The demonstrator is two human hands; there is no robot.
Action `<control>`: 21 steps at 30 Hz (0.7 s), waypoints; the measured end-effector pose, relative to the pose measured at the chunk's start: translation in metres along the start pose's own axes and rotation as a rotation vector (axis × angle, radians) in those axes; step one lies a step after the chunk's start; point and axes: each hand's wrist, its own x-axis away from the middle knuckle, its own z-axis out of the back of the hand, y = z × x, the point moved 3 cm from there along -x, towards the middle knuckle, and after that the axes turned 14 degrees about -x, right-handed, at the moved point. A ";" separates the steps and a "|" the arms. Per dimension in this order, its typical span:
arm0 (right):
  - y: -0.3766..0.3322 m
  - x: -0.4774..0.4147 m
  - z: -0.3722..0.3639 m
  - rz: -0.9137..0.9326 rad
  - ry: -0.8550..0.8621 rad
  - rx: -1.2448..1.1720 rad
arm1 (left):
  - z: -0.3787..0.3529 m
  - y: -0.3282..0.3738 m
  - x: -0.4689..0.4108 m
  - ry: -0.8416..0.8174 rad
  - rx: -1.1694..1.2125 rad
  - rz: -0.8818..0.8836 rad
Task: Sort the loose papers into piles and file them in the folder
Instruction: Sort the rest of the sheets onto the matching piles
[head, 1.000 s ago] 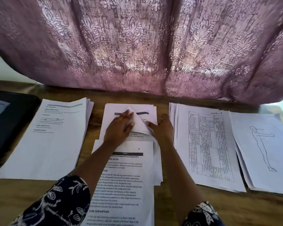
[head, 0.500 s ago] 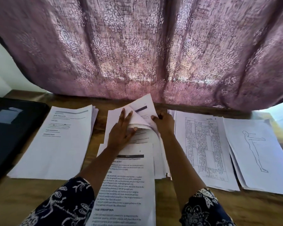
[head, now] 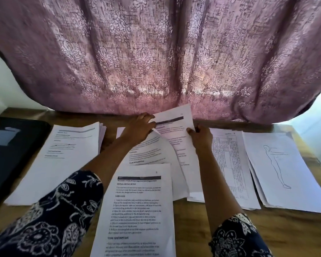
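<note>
Sheet [head: 174, 134] held by left hand [head: 139, 126] and right hand [head: 201, 139], black folder [head: 13, 160] closed

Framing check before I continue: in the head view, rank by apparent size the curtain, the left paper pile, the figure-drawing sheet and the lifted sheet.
1. Curtain, by far
2. Left paper pile
3. Figure-drawing sheet, only slightly smaller; wide-angle distortion makes that unsure
4. Lifted sheet
</note>
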 end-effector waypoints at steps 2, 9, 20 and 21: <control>-0.008 0.002 0.019 0.031 0.053 0.013 | -0.004 0.000 -0.008 -0.067 -0.059 -0.053; -0.054 0.004 0.078 0.251 0.236 0.039 | -0.026 0.029 0.019 -0.174 0.119 0.368; -0.112 0.035 0.074 0.895 0.147 0.276 | -0.016 0.088 0.116 -0.185 0.272 0.386; -0.117 0.039 0.069 0.947 0.130 0.293 | -0.017 0.090 0.118 -0.170 0.268 0.375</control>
